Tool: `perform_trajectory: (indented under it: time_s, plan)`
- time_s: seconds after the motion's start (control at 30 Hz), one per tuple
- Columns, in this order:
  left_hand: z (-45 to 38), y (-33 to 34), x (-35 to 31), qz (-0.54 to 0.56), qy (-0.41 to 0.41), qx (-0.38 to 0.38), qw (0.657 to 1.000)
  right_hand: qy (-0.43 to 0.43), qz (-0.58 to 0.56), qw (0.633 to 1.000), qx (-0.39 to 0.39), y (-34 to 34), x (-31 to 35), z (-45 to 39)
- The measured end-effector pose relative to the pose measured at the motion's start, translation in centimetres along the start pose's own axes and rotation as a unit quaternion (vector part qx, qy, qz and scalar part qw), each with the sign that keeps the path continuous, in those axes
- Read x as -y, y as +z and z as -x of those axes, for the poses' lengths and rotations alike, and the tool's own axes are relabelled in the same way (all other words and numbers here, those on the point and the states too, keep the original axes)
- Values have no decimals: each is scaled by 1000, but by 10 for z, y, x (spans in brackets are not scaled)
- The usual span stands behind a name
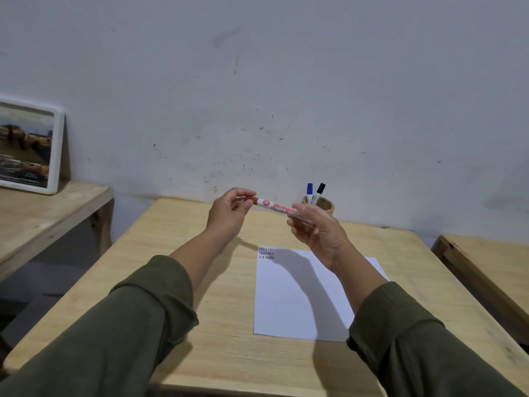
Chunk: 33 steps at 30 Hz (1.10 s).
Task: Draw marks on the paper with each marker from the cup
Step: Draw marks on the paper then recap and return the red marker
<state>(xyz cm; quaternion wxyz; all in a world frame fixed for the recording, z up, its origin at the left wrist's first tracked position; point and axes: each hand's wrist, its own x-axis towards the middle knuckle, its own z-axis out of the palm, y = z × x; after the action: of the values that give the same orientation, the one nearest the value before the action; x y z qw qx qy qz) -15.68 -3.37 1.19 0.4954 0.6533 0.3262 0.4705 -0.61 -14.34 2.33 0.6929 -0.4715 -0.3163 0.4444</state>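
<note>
A red and white marker [273, 207] is held level in the air above the table by both hands. My left hand [230, 213] pinches its red cap end. My right hand [316, 229] grips the barrel's other end. Behind them a wooden cup [325, 208] stands near the table's far edge with a blue-capped marker [309, 191] and a black-capped marker [319, 192] upright in it. A white paper [297, 308] lies flat on the table below my right forearm. Three short rows of small strokes [266, 253] sit in its top left corner.
The wooden table [200, 282] stands against a scuffed white wall. A lower wooden shelf [43, 216] at the left carries a framed picture [28, 147] leaning on the wall. Another wooden surface [492, 270] lies at the right, across a narrow gap.
</note>
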Motion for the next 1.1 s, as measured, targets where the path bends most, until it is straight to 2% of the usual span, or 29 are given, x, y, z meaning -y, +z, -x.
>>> perform_trajectory:
  time_s: [0.17, 0.37, 0.53, 0.67, 0.87, 1.1]
  plan:
    - [-9, 15, -17, 14, 13, 22, 1000, 16, 116, 993, 17, -11, 4, 2]
    - [-18, 48, -34, 23, 24, 72, 997, 10, 204, 979, 28, -18, 17, 0]
    - [-28, 77, -47, 40, 11, 103, 994, -13, 251, 968, 8, -28, 32, -9]
    - [-40, 91, -47, 35, 7, 96, 995, -34, 285, 958, -26, -39, 45, -20]
    - [-54, 102, -17, -51, -3, 72, 996, -102, 261, 955, -100, -53, 68, -43]
    - [-70, 120, 7, -176, -52, 156, 971, -149, 259, 942, -155, -62, 75, -75]
